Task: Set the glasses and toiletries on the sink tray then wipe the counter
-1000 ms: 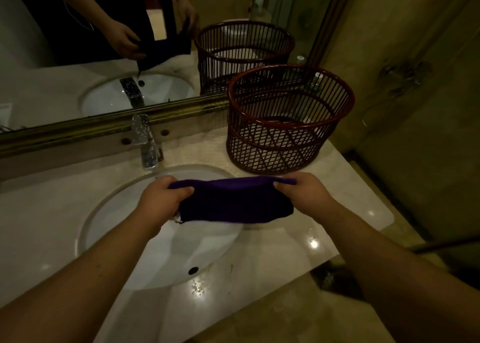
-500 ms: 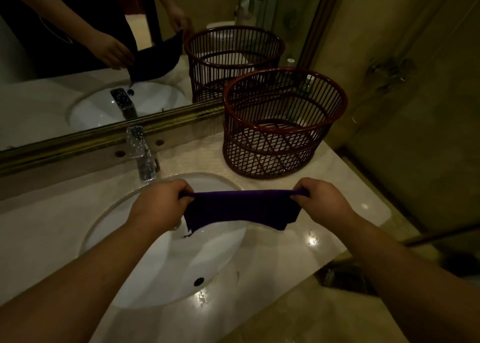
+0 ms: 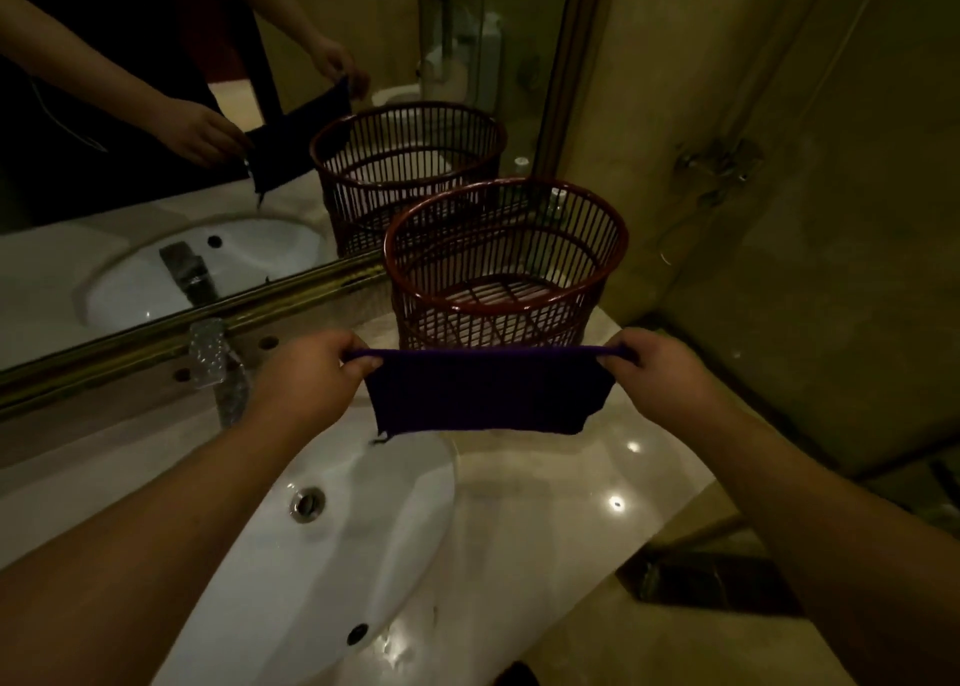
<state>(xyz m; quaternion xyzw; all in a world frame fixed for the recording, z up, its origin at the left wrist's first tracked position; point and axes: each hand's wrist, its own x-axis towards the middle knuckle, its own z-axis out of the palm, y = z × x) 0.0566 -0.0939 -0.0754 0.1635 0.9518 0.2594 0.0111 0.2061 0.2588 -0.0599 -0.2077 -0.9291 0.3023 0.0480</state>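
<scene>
Presently my left hand (image 3: 311, 373) and right hand (image 3: 660, 373) each pinch a top corner of the purple cloth (image 3: 488, 391), stretched taut above the surface (image 3: 571, 503), in front of the basket (image 3: 506, 264). I judge it light, limp and unbreakable; the corner holds suit it.

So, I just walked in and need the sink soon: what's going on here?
A person holds a purple cloth stretched between both hands: the left hand and right hand each pinch a top corner. It hangs above the counter, in front of a red-brown basket and by the sink, seemingly not touching the surface. Wiping has not begun.
</scene>
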